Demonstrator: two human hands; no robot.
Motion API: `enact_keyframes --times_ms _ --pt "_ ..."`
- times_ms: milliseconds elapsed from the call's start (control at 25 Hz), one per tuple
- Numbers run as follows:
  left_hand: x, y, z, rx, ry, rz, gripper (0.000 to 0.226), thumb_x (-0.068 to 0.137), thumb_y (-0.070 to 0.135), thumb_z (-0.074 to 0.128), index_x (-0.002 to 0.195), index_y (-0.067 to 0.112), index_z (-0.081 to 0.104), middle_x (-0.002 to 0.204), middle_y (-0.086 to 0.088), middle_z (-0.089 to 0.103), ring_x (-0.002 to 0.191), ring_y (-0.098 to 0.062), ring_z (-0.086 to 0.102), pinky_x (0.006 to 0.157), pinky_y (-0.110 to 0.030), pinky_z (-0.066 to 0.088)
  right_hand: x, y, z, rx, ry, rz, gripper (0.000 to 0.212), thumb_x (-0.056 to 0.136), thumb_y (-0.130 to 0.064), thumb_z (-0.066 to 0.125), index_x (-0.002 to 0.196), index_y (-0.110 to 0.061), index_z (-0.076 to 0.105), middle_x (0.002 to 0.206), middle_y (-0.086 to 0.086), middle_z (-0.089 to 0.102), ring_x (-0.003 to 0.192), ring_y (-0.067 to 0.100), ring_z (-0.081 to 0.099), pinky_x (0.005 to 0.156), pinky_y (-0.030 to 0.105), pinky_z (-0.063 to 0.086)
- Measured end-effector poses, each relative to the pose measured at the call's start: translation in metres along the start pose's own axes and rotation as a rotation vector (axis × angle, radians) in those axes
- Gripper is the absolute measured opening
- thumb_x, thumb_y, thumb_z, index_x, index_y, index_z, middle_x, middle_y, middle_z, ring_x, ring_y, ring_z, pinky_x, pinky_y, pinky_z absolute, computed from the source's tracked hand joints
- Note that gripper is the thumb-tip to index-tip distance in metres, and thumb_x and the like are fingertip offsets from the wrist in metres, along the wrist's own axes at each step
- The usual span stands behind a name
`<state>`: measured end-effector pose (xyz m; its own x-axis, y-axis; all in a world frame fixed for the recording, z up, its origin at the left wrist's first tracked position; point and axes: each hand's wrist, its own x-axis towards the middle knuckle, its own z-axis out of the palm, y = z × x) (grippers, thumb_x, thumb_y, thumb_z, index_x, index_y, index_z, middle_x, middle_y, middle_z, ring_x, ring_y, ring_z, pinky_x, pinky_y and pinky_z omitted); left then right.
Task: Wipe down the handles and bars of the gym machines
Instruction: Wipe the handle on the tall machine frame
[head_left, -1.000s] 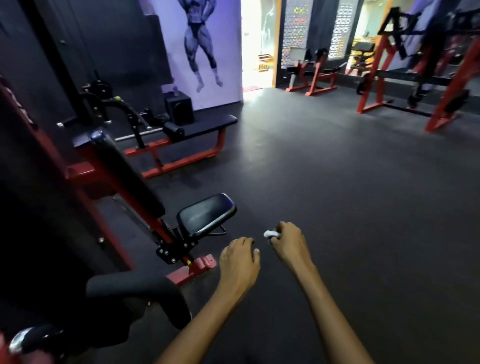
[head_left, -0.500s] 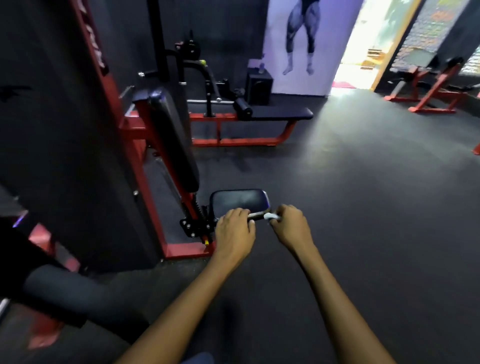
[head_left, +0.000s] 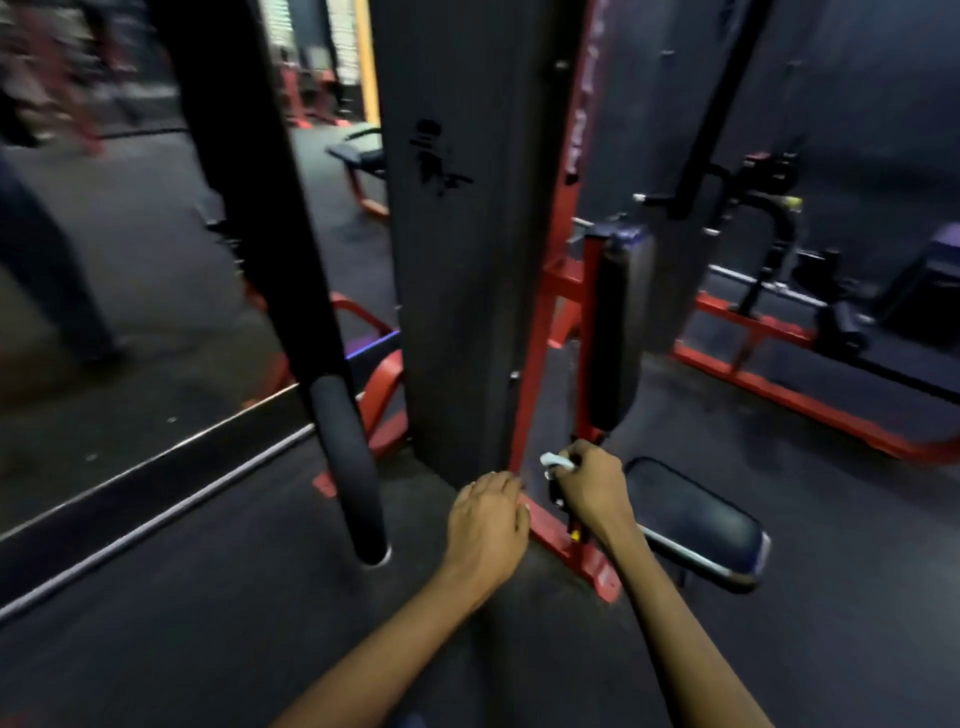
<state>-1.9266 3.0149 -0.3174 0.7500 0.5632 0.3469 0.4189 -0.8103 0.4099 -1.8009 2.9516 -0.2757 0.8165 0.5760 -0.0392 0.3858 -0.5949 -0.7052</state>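
— What have the hands got right now?

— My right hand (head_left: 592, 486) is curled around a small white cloth (head_left: 557, 461); a fold of it sticks out past the knuckles on the thumb side. That hand hangs over the black bracket at the foot of the red frame (head_left: 566, 540), just inside the padded seat (head_left: 696, 519), which lies to its right. I cannot tell whether the cloth is touching the metal.

— And the left?

— My left hand (head_left: 485, 525) holds nothing. Its fingers are loosely bent, palm down, fingertips near the base of the dark weight-stack column (head_left: 452, 260) and just beside the red frame. The two hands are close together but apart.

— Where are the grips you are meant to wipe?

— A black foam-covered handle (head_left: 350, 467) hangs down to the left of my left hand, near it but untouched. The upright back pad (head_left: 615, 332) stands beyond my right hand. Farther right, well apart from both hands, sits a low red-framed bench machine (head_left: 810, 332). The view is blurred at the edges.
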Motion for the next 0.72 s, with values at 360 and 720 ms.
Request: enact_keyframes --times_ms 360,720 --pt "-0.083 -0.022 -0.071 0.047 0.411 -0.118 0.029 0.088 0.019 0.049 0.105 0.013 0.071 0.106 0.0 0.071 0.099 -0.012 0.063 0.089 -0.026 0.049 -0.044 -0.054 0.041 0.285 -0.151 -0.449 0.02 0.081 -0.001 0.062 0.092 -0.014 0.071 0.088 0.005 0.071 0.079 0.013 0.06 0.068 0.01 0.04" --pt "0.031 -0.104 -0.23 0.112 0.706 0.105 0.053 0.1 0.024 0.038 0.15 0.015 0.023 0.158 -0.007 0.014 0.148 -0.014 0.003 0.12 -0.037 0.006 -0.045 -0.156 0.043 0.357 -0.049 -0.836 0.024 0.08 0.005 0.064 0.1 -0.007 0.071 0.098 0.001 0.066 0.091 0.007 0.062 0.085 0.006 0.042"
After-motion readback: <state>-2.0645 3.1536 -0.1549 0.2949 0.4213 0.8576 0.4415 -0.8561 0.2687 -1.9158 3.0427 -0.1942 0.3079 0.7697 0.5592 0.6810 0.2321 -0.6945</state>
